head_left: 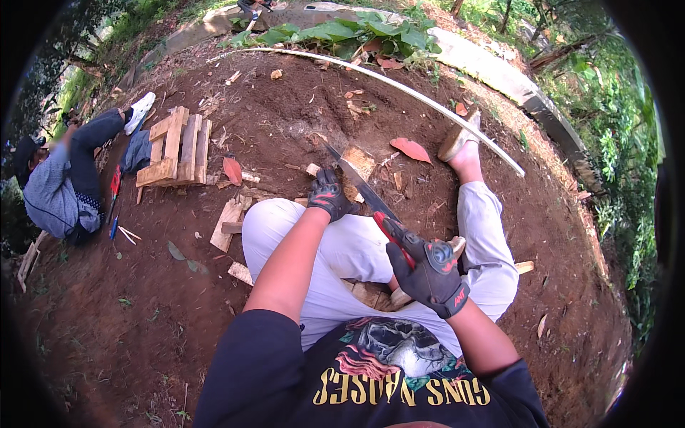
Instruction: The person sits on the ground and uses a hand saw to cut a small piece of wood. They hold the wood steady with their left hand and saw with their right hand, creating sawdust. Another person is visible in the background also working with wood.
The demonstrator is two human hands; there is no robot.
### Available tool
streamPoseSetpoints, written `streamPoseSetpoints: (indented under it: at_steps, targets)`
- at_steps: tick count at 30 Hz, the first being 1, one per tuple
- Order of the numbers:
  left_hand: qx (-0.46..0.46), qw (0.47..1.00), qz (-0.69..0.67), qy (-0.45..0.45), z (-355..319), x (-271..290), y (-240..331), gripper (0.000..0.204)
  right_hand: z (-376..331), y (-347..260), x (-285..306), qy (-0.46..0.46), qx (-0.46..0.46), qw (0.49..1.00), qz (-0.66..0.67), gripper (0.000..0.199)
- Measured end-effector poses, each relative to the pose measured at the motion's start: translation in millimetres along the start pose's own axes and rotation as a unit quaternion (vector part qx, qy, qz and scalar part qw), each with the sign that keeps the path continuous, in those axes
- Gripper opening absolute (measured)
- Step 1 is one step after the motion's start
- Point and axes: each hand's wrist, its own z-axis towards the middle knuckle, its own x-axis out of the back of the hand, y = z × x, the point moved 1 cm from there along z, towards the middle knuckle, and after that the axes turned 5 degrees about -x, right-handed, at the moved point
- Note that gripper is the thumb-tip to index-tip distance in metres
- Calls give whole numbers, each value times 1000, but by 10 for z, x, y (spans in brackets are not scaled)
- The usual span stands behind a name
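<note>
- The person sits on bare soil, legs in pale trousers stretched forward, both hands in black gloves.
- The right hand is closed in a full grip round the red handle of a saw; the blade runs up and left from it, tilted.
- The left hand has its fingers curled down on a wood block just ahead of the left knee, beside the blade (whether the teeth touch the wood I cannot tell).
- Wood offcuts lie by the left thigh.
- A small pallet sits well apart to the left, next to a second person lying on the ground.
- A long pale strip curves across the soil beyond the block.
</note>
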Motion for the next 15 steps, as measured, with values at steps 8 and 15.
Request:
streamPoseSetpoints:
  at_steps: [8, 15]
  targets:
    - [-92, 994, 23, 59, 279, -107, -215, 114, 1866, 162, -1153, 19, 98, 988, 115, 56]
    - [-105, 994, 8, -14, 148, 102, 132, 113, 1520, 387, -1195, -13, 83, 990, 113, 62]
